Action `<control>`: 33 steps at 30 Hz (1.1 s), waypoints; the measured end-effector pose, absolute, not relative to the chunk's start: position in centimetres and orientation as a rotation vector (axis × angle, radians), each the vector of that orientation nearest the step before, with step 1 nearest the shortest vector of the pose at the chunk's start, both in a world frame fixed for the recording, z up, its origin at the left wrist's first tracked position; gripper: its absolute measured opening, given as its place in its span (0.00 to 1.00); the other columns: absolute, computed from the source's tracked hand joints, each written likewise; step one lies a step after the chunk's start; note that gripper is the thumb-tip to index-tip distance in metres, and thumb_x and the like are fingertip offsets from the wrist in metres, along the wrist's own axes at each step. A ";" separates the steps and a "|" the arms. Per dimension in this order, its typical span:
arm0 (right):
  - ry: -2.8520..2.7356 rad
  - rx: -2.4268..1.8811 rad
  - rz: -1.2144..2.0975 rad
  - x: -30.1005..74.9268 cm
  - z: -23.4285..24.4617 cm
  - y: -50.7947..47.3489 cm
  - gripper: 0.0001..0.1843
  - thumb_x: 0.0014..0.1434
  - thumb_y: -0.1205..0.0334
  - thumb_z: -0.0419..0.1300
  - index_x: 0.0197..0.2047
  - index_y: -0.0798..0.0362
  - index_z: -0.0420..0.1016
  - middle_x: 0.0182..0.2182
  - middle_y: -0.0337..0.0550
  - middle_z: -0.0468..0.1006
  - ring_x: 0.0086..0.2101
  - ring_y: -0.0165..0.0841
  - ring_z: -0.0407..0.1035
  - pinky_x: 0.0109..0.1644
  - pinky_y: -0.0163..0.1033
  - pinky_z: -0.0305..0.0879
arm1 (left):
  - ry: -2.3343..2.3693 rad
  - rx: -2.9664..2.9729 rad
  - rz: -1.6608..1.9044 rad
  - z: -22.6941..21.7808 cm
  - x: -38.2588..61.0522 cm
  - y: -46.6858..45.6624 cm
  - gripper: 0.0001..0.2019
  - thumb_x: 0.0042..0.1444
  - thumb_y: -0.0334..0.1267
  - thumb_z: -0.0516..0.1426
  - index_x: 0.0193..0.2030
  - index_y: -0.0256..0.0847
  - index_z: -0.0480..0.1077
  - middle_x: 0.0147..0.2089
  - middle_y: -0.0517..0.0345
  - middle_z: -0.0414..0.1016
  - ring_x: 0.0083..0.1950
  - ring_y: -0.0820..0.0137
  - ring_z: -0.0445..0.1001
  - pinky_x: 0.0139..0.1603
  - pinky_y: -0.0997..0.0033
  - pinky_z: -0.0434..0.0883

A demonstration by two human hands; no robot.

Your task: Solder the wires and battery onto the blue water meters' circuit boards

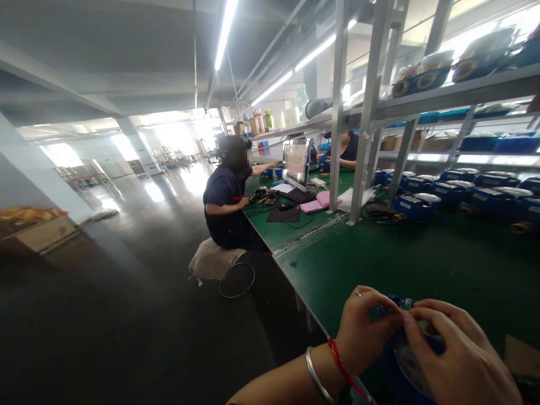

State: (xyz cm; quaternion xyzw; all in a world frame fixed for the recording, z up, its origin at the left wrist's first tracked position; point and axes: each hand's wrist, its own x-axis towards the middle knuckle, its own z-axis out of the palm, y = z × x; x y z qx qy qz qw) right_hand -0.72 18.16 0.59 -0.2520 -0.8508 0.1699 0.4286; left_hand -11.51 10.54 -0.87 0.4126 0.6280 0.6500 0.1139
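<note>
My left hand and my right hand meet at the lower right over the green bench. Both are closed around a blue meter body with a clear round cover. The left hand's fingertips pinch at a small part on the meter's top edge. My right hand wraps over the meter from the right and hides most of it. A silver bangle and a red cord sit on my left wrist.
Several blue meters line the bench under a metal rack. A seated co-worker works at a monitor with a keyboard and a pink pad. Another person sits behind the rack. A cardboard box lies on the dark floor at left.
</note>
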 end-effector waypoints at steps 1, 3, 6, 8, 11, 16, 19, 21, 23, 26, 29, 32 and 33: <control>-2.148 -0.648 0.399 -0.6 0.5 18.2 0.27 0.62 0.38 0.46 0.33 0.52 0.72 0.41 0.50 0.74 0.41 0.43 0.71 0.45 0.50 0.68 | 1.826 1.202 1.908 -0.9 -11.5 10.6 0.11 0.55 0.45 0.63 0.32 0.39 0.77 0.35 0.53 0.75 0.42 0.66 0.70 0.47 0.66 0.67; -2.183 -0.670 0.360 -0.4 0.3 18.3 0.28 0.63 0.38 0.44 0.35 0.52 0.71 0.42 0.50 0.73 0.41 0.42 0.70 0.46 0.50 0.68 | 1.787 1.187 1.918 -1.0 -11.5 10.8 0.13 0.55 0.47 0.62 0.32 0.39 0.77 0.34 0.53 0.74 0.42 0.65 0.70 0.47 0.65 0.66; -2.176 -0.674 0.345 -0.1 0.1 18.5 0.28 0.63 0.38 0.43 0.36 0.53 0.71 0.43 0.50 0.73 0.41 0.41 0.70 0.47 0.50 0.68 | 1.738 1.175 1.928 -1.0 -11.5 10.8 0.13 0.54 0.49 0.62 0.32 0.39 0.77 0.34 0.53 0.74 0.43 0.65 0.69 0.48 0.65 0.66; -2.172 -0.652 0.335 0.1 0.1 18.5 0.28 0.63 0.38 0.44 0.36 0.53 0.71 0.43 0.51 0.73 0.42 0.41 0.70 0.48 0.50 0.68 | 1.733 1.168 1.915 -1.0 -11.4 10.8 0.13 0.54 0.49 0.63 0.33 0.40 0.77 0.34 0.53 0.75 0.44 0.65 0.69 0.50 0.65 0.66; -2.163 -0.624 0.329 0.3 0.2 18.6 0.28 0.63 0.38 0.43 0.36 0.53 0.70 0.42 0.51 0.73 0.42 0.42 0.70 0.49 0.50 0.68 | 1.742 1.142 1.893 -0.8 -11.3 10.8 0.12 0.53 0.48 0.64 0.32 0.40 0.77 0.34 0.54 0.75 0.45 0.64 0.69 0.51 0.64 0.66; -2.146 -0.634 0.335 0.4 0.3 18.6 0.28 0.63 0.38 0.43 0.36 0.53 0.71 0.42 0.52 0.73 0.42 0.42 0.70 0.48 0.51 0.67 | 1.684 1.111 1.921 -0.4 -11.0 10.7 0.11 0.52 0.45 0.65 0.32 0.40 0.78 0.34 0.54 0.74 0.45 0.64 0.69 0.52 0.63 0.66; -2.136 -0.620 0.333 0.4 0.4 18.5 0.28 0.64 0.39 0.43 0.35 0.53 0.71 0.41 0.52 0.73 0.41 0.42 0.70 0.47 0.51 0.67 | 1.686 1.081 1.909 -0.4 -11.0 10.7 0.08 0.51 0.42 0.66 0.31 0.40 0.77 0.34 0.54 0.73 0.45 0.64 0.69 0.52 0.63 0.66; -2.129 -0.623 0.336 0.6 0.5 18.5 0.27 0.63 0.39 0.44 0.35 0.53 0.70 0.41 0.51 0.74 0.42 0.42 0.70 0.47 0.50 0.67 | 1.696 1.055 1.902 -0.5 -11.1 10.7 0.06 0.51 0.40 0.65 0.31 0.39 0.77 0.35 0.55 0.73 0.45 0.64 0.69 0.53 0.63 0.66; -2.103 -0.658 0.339 0.9 0.8 18.6 0.25 0.63 0.39 0.45 0.35 0.51 0.69 0.42 0.51 0.74 0.42 0.43 0.70 0.47 0.50 0.67 | 1.692 1.029 1.904 -0.8 -11.3 10.8 0.07 0.52 0.40 0.65 0.32 0.39 0.77 0.36 0.55 0.73 0.45 0.65 0.70 0.52 0.63 0.67; -2.068 -0.736 0.340 1.6 1.2 18.5 0.20 0.63 0.43 0.47 0.36 0.50 0.69 0.43 0.50 0.74 0.42 0.44 0.70 0.48 0.51 0.67 | 1.678 0.994 1.895 -1.2 -11.6 10.9 0.08 0.53 0.41 0.64 0.35 0.38 0.77 0.38 0.54 0.74 0.44 0.65 0.71 0.52 0.64 0.67; -2.017 -0.744 0.341 2.4 0.9 17.8 0.15 0.63 0.50 0.51 0.39 0.51 0.70 0.46 0.50 0.74 0.46 0.43 0.70 0.53 0.51 0.66 | 1.686 1.018 1.856 -1.6 -11.7 10.8 0.08 0.55 0.41 0.62 0.37 0.38 0.77 0.39 0.55 0.75 0.45 0.67 0.71 0.53 0.66 0.67; -1.967 -0.764 0.385 3.3 -0.4 16.5 0.15 0.63 0.55 0.53 0.49 0.54 0.68 0.52 0.53 0.71 0.54 0.42 0.65 0.60 0.51 0.63 | 1.675 1.040 1.817 -1.9 -12.0 11.0 0.10 0.57 0.43 0.60 0.38 0.38 0.76 0.40 0.54 0.75 0.44 0.67 0.71 0.51 0.67 0.69; -1.968 -0.789 0.407 3.4 -1.0 16.0 0.17 0.63 0.56 0.53 0.53 0.55 0.66 0.55 0.54 0.69 0.57 0.41 0.63 0.61 0.51 0.61 | 1.659 1.051 1.807 -2.0 -12.2 11.2 0.10 0.57 0.43 0.60 0.39 0.38 0.75 0.40 0.54 0.75 0.44 0.67 0.71 0.50 0.67 0.69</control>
